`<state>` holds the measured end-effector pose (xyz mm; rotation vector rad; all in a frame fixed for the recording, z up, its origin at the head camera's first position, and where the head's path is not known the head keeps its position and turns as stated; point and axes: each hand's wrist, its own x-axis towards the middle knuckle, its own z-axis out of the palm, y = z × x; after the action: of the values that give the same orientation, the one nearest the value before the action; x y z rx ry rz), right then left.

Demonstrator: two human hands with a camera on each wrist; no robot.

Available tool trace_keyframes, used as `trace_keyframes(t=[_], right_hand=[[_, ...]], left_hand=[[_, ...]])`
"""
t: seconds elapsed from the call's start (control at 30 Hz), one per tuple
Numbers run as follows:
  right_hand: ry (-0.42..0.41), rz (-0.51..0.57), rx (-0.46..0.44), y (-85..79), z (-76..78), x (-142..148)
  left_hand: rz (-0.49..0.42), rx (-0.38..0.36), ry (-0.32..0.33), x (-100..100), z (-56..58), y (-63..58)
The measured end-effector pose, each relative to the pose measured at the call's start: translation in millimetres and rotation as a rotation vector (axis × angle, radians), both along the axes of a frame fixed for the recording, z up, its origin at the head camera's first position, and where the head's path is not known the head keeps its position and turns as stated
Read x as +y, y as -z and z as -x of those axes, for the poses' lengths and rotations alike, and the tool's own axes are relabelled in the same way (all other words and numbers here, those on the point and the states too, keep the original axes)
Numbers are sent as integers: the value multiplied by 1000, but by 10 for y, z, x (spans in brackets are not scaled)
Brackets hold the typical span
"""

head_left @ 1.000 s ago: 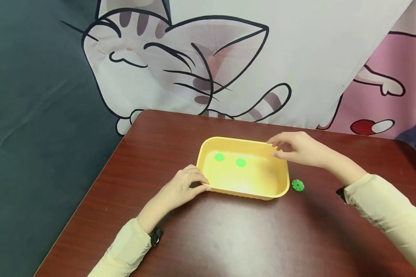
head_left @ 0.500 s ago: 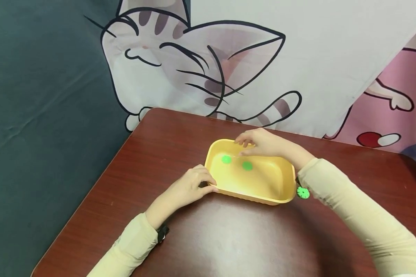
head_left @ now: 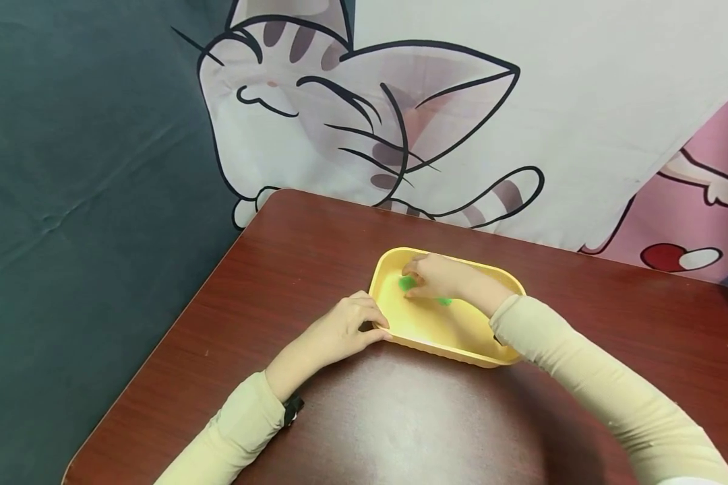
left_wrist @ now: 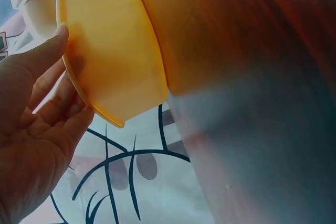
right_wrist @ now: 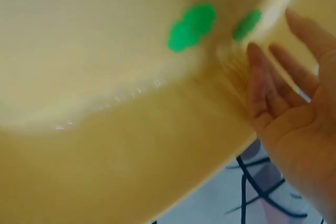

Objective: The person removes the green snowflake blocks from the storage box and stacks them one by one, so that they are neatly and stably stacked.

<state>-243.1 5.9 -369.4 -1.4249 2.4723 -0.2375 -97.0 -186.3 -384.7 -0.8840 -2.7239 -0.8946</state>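
A yellow plastic tub (head_left: 439, 330) stands on the table. My left hand (head_left: 354, 325) grips its near left corner, thumb and fingers on either side of the rim, as the left wrist view shows at the tub's wall (left_wrist: 115, 40). Inside the tub is my right hand (head_left: 441, 276), reaching down with thumb and fingers spread around a flat green disc (head_left: 407, 283). In the right wrist view the fingertips are close to that disc (right_wrist: 247, 24), with a gap showing. Another green piece (right_wrist: 194, 26) lies beside it on the floor, partly covered by my hand in the head view.
The brown wooden table (head_left: 315, 242) extends around the tub. A cloth with a cartoon cat (head_left: 315, 135) hangs behind its far edge, and a dark curtain (head_left: 97, 168) is at the left. My right sleeve (head_left: 582, 377) crosses over the tub's right end.
My right hand has moved left and down into the tub, to the left green disc. The green disc outside the tub is now hidden by the right sleeve. The left hand keeps its grip.
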Motion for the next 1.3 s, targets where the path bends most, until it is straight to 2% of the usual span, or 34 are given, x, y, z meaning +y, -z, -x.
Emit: trace_keyframes(t=[0.17, 0.43, 0.77, 1.1, 1.3], right_hand=[[8, -42, 59, 85, -24, -1], [32, 12, 89, 158, -67, -33], [112, 107, -12, 264, -77, -44], [155, 62, -65, 238, -69, -57], [145, 40, -94, 269, -91, -60]], left_hand=[[2, 15, 3, 7, -4, -4], [-12, 4, -3, -4, -18, -23], [10, -22, -28, 2, -4, -23], [6, -18, -27, 26, 8, -12], [10, -29, -29, 38, 2, -11]])
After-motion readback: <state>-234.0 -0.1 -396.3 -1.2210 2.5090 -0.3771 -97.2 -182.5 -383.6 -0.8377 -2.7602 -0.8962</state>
